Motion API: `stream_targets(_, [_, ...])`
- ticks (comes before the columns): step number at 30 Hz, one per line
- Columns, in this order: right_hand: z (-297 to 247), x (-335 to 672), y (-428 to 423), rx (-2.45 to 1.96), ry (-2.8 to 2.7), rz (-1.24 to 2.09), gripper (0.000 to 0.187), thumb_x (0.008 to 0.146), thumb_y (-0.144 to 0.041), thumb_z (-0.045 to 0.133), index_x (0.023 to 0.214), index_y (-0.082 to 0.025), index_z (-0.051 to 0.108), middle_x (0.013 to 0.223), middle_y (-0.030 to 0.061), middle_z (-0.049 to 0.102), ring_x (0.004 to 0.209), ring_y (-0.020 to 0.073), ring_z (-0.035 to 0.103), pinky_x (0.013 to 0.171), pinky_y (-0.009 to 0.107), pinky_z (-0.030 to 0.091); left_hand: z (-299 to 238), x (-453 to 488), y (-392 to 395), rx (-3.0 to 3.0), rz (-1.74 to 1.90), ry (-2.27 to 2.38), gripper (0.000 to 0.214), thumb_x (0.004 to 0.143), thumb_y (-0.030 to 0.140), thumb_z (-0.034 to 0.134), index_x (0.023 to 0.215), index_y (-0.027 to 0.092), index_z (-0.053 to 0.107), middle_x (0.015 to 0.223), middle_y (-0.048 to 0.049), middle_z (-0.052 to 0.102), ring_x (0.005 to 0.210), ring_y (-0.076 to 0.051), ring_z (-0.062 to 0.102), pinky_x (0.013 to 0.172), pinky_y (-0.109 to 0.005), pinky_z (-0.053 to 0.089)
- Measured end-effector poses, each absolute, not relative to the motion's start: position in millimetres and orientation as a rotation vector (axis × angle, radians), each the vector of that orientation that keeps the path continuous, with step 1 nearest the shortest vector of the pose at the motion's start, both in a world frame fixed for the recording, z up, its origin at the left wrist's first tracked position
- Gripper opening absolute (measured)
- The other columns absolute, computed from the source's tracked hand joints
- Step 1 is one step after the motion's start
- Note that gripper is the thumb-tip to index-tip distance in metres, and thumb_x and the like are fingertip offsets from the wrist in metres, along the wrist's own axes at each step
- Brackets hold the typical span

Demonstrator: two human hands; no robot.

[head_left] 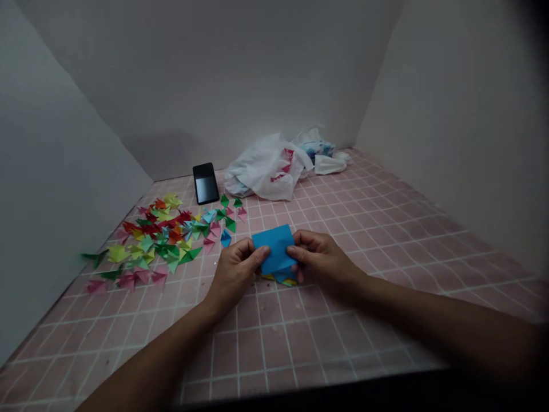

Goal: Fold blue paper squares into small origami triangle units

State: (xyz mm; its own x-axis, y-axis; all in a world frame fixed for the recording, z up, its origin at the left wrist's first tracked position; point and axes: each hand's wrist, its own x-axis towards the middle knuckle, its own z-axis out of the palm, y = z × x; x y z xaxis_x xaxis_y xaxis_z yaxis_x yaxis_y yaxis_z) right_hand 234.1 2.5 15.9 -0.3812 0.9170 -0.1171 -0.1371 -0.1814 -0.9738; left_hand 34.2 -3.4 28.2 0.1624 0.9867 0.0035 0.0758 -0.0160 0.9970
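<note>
1 blue sheet [278,247], approx sq., R side higher; L hand [235,268], R hand [326,260] pinching.

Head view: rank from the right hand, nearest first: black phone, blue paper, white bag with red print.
1. Blue paper: held between right hand and left hand.
2. White bag: beyond the paper, a little left.
3. Black phone: farther left, past the bag.

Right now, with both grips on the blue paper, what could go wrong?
The blue paper, held by the left grip and right grip, might crease or tear if pulled unevenly. Yellow paper peeking out beneath could get dragged. The small blue piece beside the left grip might get knocked.
</note>
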Motion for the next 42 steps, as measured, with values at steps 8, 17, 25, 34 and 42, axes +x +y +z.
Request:
stream_targets(8, [11,235,7,-0.928,-1.106,1.784,0.037,0.078,-0.046,0.079,0.078,-0.019,0.054,0.056,-0.0038,0.064,0.04,0.0075,0.056,0.042,0.018,0.044,13,29,2,1.265,1.104,0.939,0.034,0.09,0.048,0.065,0.081,0.016,0.066,0.07,0.0009,0.059,0.065,-0.011,0.054,0.064,-0.023,0.045])
stream_targets(17, [6,234,7,-0.883,-1.052,1.888,0.03,0.082,-0.041,0.077,0.084,-0.017,0.06,0.058,-0.003,0.065,0.039,0.0069,0.055,0.042,0.017,0.043,13,30,2,1.201,1.066,0.928,0.033,0.088,0.048,0.068,0.081,0.016,0.066,0.072,0.0003,0.06,0.069,-0.012,0.055,0.068,-0.024,0.046])
stream_targets(25, [4,235,7,-0.871,-1.046,1.935,0.031,0.083,-0.043,0.077,0.088,-0.016,0.063,0.058,-0.0025,0.064,0.042,0.0075,0.055,0.042,0.017,0.042,18,34,-1,1.244,1.027,0.932,0.028,0.087,0.042,0.068,0.078,0.016,0.064,0.067,0.0014,0.061,0.063,-0.011,0.056,0.064,-0.023,0.045])
stream_targets(34, [14,233,0,-0.951,-1.167,1.713,0.032,0.083,-0.044,0.074,0.08,-0.018,0.056,0.062,-0.0016,0.067,0.045,0.0094,0.06,0.049,0.022,0.049,27,34,0,1.388,1.159,1.159,0.024,0.084,0.035,0.063,0.069,0.017,0.057,0.062,0.0039,0.052,0.06,-0.011,0.05,0.06,-0.023,0.042])
stream_targets(42, [18,231,-3,-0.968,-1.304,1.547,0.015,0.082,-0.028,0.068,0.089,-0.02,0.058,0.067,-0.0028,0.065,0.052,0.0114,0.061,0.053,0.025,0.05,26,34,-1,1.394,1.198,1.053,0.014,0.078,0.028,0.072,0.082,0.018,0.063,0.073,0.0018,0.059,0.066,-0.013,0.054,0.062,-0.024,0.045])
